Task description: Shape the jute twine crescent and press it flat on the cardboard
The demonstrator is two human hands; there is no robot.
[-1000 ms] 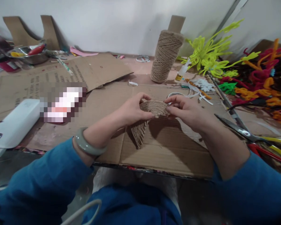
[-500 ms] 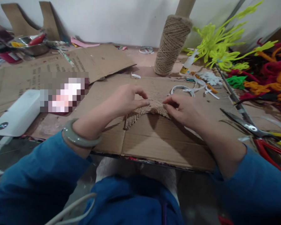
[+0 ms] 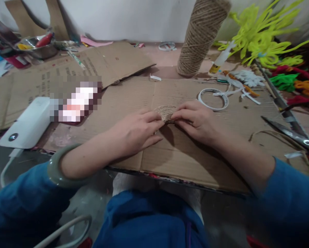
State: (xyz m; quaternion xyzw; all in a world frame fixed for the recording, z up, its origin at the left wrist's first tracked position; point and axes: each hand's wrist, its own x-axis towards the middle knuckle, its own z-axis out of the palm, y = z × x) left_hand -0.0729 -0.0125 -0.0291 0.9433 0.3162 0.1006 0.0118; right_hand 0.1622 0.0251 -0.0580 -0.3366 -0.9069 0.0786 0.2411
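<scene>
A curved piece of brown twine rows [image 3: 166, 112] lies on the cardboard sheet [image 3: 180, 155], mostly covered by my fingers. My left hand [image 3: 141, 132] is on its left part, fingers closed over it, palm down. From the right, my right hand [image 3: 195, 120] pinches the other end between thumb and fingers. A tall spool of twine [image 3: 202, 38] stands behind the cardboard. Just beyond my right hand lies a roll of white tape [image 3: 213, 99].
Scissors [image 3: 288, 132] lie at the right, near yellow pipe-cleaner flowers [image 3: 263, 34] and a small glue bottle [image 3: 220, 60]. At the left are a white power bank [image 3: 28, 122], a blurred phone [image 3: 79, 101], and a metal bowl [image 3: 42, 50].
My left hand has come down over the left part of the twine piece, covering it. My right hand has closed in on the piece. The view has shifted, moving the surroundings.
</scene>
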